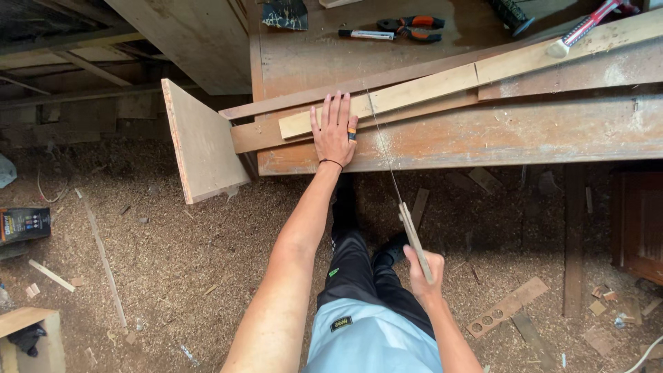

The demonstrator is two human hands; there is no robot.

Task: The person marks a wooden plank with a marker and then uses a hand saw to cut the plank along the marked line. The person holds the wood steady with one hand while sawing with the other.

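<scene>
My left hand [334, 131] lies flat with fingers spread on a long pale wooden plank [414, 93] at the front of the workbench [483, 135], pressing down on its left end. My right hand [423, 271] grips the wooden handle of a thin-bladed hand saw [387, 162]. The saw blade runs up from the handle and crosses the plank just right of my left hand. A pencil line marks the plank further right.
A flat board [200, 141] leans against the bench's left end. On the bench lie pliers [411, 27], a marker [366, 34] and a red-and-white tool [583, 27]. Sawdust, wood offcuts and a strip with holes [507, 305] cover the floor.
</scene>
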